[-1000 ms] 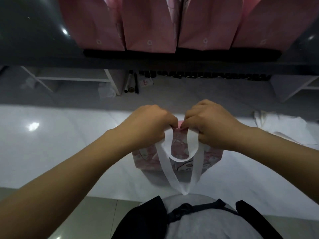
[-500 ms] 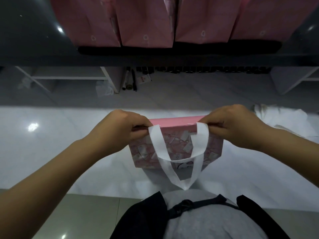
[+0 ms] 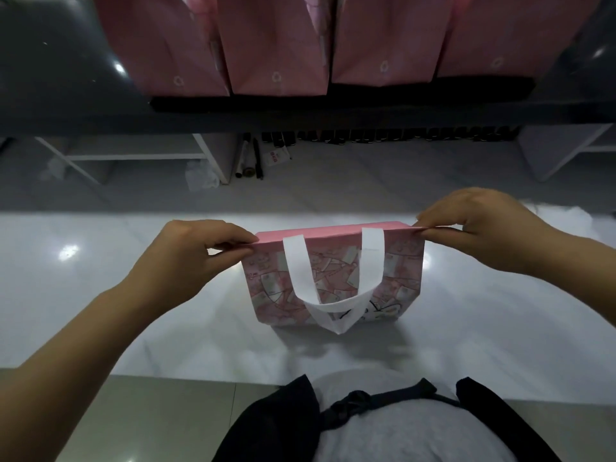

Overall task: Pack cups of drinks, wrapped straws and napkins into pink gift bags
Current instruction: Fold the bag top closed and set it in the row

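Note:
A small pink gift bag with a cartoon print stands on the white counter in front of me. Its top edge is pressed flat and closed. A white ribbon handle hangs down its near face. My left hand pinches the bag's top left corner between thumb and fingers. At the top right corner, my right hand pinches the edge the same way. What is inside the bag is hidden.
Several plain pink paper bags stand in a row on a dark shelf across from me. Below it lie a white rack, a row of small dark bottles and rolled items on the floor.
My hands started together at the middle of the bag's top and slid apart to its two corners, flattening the top edge. The handle dropped down the near face.

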`<action>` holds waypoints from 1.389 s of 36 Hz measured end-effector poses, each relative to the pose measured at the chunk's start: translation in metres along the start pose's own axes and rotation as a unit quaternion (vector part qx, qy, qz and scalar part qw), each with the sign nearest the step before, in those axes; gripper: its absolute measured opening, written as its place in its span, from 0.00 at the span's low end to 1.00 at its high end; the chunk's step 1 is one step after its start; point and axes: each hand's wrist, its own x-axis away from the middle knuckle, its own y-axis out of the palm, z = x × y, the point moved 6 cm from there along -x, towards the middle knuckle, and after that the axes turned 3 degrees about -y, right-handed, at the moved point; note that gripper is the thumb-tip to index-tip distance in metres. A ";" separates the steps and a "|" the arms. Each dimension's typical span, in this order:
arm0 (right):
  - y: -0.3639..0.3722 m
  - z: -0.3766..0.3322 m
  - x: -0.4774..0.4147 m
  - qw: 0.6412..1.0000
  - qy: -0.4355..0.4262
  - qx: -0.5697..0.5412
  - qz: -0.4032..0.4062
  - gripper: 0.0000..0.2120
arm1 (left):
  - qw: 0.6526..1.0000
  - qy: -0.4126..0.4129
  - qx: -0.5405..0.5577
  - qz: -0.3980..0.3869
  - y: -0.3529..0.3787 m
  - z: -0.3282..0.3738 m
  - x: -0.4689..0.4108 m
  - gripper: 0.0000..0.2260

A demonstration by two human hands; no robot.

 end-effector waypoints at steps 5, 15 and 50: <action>0.000 0.002 -0.005 0.998 -0.007 -0.052 0.029 0.09 | 0.998 -0.049 0.028 0.023 -0.001 -0.004 0.013 0.09; 0.002 -0.011 -0.054 0.992 -0.075 -0.067 0.073 0.07 | 0.973 -0.162 0.056 0.155 0.004 0.000 0.065 0.11; 0.017 -0.324 -0.274 0.972 -0.206 0.044 0.100 0.06 | 0.938 -0.130 0.084 0.311 -0.226 -0.191 0.201 0.07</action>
